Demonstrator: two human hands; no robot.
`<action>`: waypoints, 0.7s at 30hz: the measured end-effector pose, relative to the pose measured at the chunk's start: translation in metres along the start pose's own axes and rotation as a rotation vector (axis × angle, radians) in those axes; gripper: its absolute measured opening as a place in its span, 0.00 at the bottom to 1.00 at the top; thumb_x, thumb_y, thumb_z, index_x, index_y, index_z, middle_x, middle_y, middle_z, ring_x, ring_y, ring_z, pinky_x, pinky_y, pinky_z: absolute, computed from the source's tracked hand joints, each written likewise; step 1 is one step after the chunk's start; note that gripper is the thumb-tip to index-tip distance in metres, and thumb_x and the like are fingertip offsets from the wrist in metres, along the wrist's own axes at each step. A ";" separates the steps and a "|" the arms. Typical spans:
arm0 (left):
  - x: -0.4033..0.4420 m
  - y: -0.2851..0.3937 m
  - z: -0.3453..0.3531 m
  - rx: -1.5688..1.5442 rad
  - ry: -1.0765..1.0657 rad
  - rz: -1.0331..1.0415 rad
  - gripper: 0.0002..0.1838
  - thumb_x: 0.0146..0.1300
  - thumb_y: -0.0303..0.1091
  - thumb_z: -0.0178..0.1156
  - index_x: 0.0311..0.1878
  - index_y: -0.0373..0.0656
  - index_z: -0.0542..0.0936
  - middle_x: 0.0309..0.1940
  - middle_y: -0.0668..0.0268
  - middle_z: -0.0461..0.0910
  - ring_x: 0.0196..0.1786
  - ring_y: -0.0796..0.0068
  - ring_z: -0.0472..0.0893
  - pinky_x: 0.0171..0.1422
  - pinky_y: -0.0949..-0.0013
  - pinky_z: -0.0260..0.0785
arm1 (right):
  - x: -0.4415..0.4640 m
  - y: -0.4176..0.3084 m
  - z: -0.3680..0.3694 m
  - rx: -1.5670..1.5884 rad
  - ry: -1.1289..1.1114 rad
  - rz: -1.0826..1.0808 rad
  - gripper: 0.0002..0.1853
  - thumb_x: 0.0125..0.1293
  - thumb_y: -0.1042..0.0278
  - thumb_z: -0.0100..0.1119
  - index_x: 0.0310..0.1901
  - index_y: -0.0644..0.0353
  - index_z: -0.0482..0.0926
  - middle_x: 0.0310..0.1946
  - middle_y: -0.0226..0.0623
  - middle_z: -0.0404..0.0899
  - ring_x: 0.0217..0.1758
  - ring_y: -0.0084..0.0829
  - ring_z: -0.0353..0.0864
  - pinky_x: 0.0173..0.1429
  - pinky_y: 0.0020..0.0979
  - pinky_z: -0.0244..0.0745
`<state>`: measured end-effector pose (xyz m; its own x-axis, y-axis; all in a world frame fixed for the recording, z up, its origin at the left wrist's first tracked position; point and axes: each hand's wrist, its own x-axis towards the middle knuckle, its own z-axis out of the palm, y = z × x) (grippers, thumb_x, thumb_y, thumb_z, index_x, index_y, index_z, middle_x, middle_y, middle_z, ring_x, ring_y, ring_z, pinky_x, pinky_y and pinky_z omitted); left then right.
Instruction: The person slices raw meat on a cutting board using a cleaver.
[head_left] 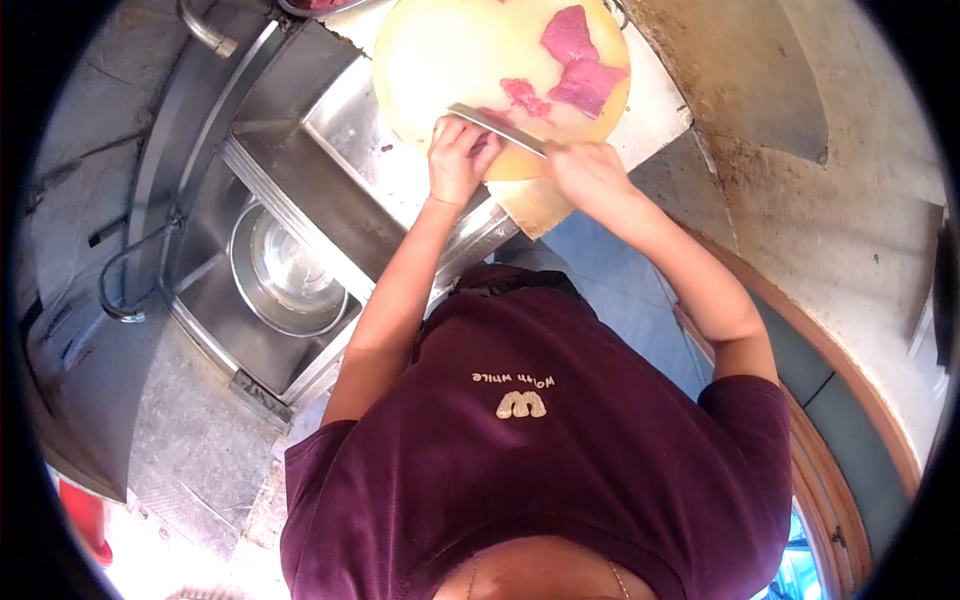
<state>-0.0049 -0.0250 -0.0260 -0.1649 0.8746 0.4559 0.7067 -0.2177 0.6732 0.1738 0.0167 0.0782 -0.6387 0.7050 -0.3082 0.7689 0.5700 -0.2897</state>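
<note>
A round yellowish cutting board point(430, 50) lies at the top of the head view. My right hand point(585, 172) is wrapped round the handle of a knife point(500, 128), whose blade points left across the board's near part. Close to the blade's tip, my left hand point(460, 158) has its fingers curled and pressed on a piece of meat point(490, 117), partly hidden by the blade and fingers. Beyond the knife lie a small piece of red meat point(525, 97) and larger slabs of meat point(588, 85) towards the board's right side.
Left of the board is a steel sink point(300, 190) with a metal bowl point(290, 270) in its nearer basin and a faucet point(208, 30) above. Part of a metal dish with meat shows at the top edge. A stained wall point(780, 170) rises on the right.
</note>
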 end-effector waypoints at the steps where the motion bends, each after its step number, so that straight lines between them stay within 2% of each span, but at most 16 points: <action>1: -0.001 0.001 -0.001 0.005 -0.005 -0.009 0.08 0.43 0.25 0.67 0.30 0.44 0.82 0.31 0.66 0.78 0.37 0.63 0.75 0.42 0.65 0.72 | -0.010 0.002 -0.005 -0.022 -0.089 0.027 0.10 0.56 0.73 0.48 0.34 0.67 0.79 0.29 0.49 0.81 0.35 0.41 0.84 0.38 0.43 0.78; 4: 0.001 0.000 -0.001 0.018 -0.012 -0.015 0.08 0.43 0.25 0.67 0.29 0.44 0.82 0.31 0.66 0.78 0.37 0.63 0.75 0.42 0.65 0.72 | 0.004 0.001 0.007 -0.011 -0.013 -0.021 0.10 0.55 0.72 0.49 0.34 0.65 0.79 0.29 0.49 0.81 0.36 0.40 0.84 0.37 0.42 0.78; 6: 0.001 0.000 0.000 0.019 -0.010 0.004 0.08 0.43 0.25 0.67 0.29 0.44 0.81 0.31 0.66 0.78 0.38 0.63 0.76 0.42 0.65 0.72 | 0.042 0.000 0.027 0.022 0.024 -0.110 0.14 0.64 0.61 0.48 0.35 0.63 0.78 0.29 0.49 0.81 0.34 0.46 0.83 0.37 0.46 0.76; 9: 0.004 0.006 -0.006 -0.025 -0.028 -0.009 0.07 0.45 0.26 0.67 0.30 0.44 0.81 0.32 0.66 0.78 0.39 0.63 0.76 0.43 0.65 0.72 | 0.067 -0.011 0.006 0.101 0.007 -0.054 0.18 0.66 0.57 0.47 0.30 0.62 0.79 0.27 0.48 0.81 0.33 0.46 0.83 0.37 0.46 0.76; 12: 0.002 0.012 -0.006 -0.004 -0.004 -0.020 0.07 0.47 0.27 0.67 0.32 0.44 0.81 0.34 0.66 0.78 0.40 0.63 0.76 0.45 0.64 0.71 | 0.054 0.010 0.002 0.110 0.136 -0.023 0.19 0.67 0.56 0.48 0.28 0.62 0.79 0.24 0.48 0.80 0.32 0.46 0.82 0.37 0.46 0.76; 15: -0.001 0.014 -0.007 -0.005 0.026 -0.068 0.07 0.48 0.28 0.67 0.33 0.44 0.81 0.35 0.65 0.78 0.41 0.63 0.76 0.47 0.64 0.70 | 0.007 0.008 -0.008 0.050 0.095 -0.059 0.18 0.67 0.56 0.49 0.29 0.63 0.79 0.22 0.49 0.79 0.32 0.46 0.82 0.36 0.45 0.76; 16: -0.004 0.009 -0.008 0.056 -0.038 -0.073 0.08 0.48 0.28 0.67 0.33 0.43 0.81 0.34 0.65 0.78 0.40 0.62 0.76 0.46 0.64 0.70 | -0.006 0.007 -0.013 0.033 0.015 -0.023 0.15 0.63 0.60 0.50 0.29 0.63 0.79 0.24 0.50 0.79 0.33 0.46 0.82 0.36 0.45 0.76; 18: -0.004 0.004 -0.007 0.049 -0.029 -0.023 0.08 0.47 0.28 0.67 0.33 0.43 0.81 0.33 0.64 0.78 0.39 0.62 0.75 0.46 0.64 0.70 | -0.022 0.006 -0.021 0.001 -0.139 0.049 0.10 0.57 0.68 0.50 0.30 0.65 0.78 0.28 0.51 0.80 0.36 0.45 0.83 0.37 0.45 0.76; 21: -0.003 0.006 -0.005 0.057 -0.024 -0.023 0.09 0.46 0.27 0.68 0.33 0.43 0.81 0.31 0.64 0.77 0.38 0.61 0.75 0.44 0.63 0.71 | -0.005 0.008 -0.008 0.033 -0.082 -0.085 0.09 0.56 0.70 0.50 0.30 0.66 0.77 0.27 0.51 0.80 0.36 0.44 0.83 0.36 0.45 0.76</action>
<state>-0.0041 -0.0312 -0.0204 -0.1656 0.8893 0.4262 0.7410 -0.1729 0.6488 0.1839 0.0215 0.0849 -0.7027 0.6171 -0.3542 0.7115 0.6108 -0.3473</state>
